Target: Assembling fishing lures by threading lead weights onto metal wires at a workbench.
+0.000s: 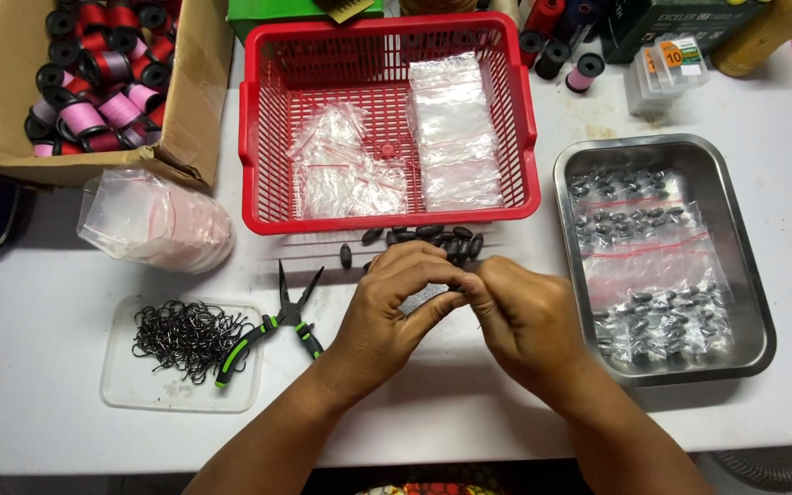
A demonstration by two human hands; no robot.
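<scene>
My left hand (391,307) and my right hand (524,316) meet fingertip to fingertip above the white table, pinching something small between them that the fingers hide. Just beyond the fingers lies a loose cluster of small dark oval sinkers (432,240) on the table, in front of a red plastic basket (254,137) that holds small clear zip bags (455,137). Thin wires lie across the table near the sinkers.
A steel tray (753,284) on the right holds bagged dark sinkers. At left are green-handled pliers (272,325), a clear lid with black hooks (185,339), a stack of zip bags (157,220) and a cardboard box of thread spools (93,73).
</scene>
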